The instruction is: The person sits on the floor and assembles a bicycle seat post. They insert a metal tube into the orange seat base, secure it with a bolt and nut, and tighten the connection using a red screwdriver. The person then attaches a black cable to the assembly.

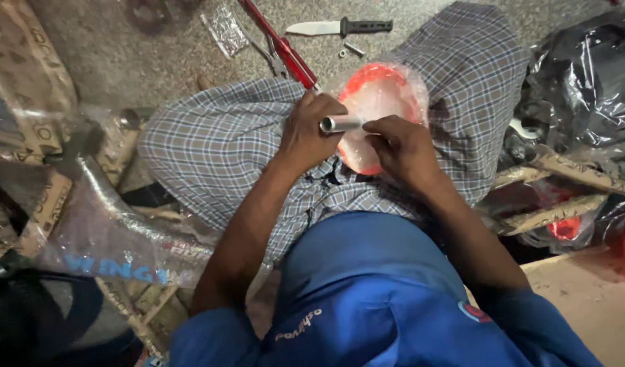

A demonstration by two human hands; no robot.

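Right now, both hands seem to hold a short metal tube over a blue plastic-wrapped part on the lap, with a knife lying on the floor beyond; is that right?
Not quite: the head view shows the plastic-wrapped part is red, not blue. The rest stands: the left hand and right hand hold the metal tube over it, and the knife lies on the floor beyond.

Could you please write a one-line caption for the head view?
Both hands, left hand and right hand, hold a metal tube over a plastic-wrapped red part.

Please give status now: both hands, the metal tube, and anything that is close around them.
Left hand and right hand both gripping short metal tube. Red part in clear plastic wrap directly beneath, on lap. Knife on floor beyond, apart.
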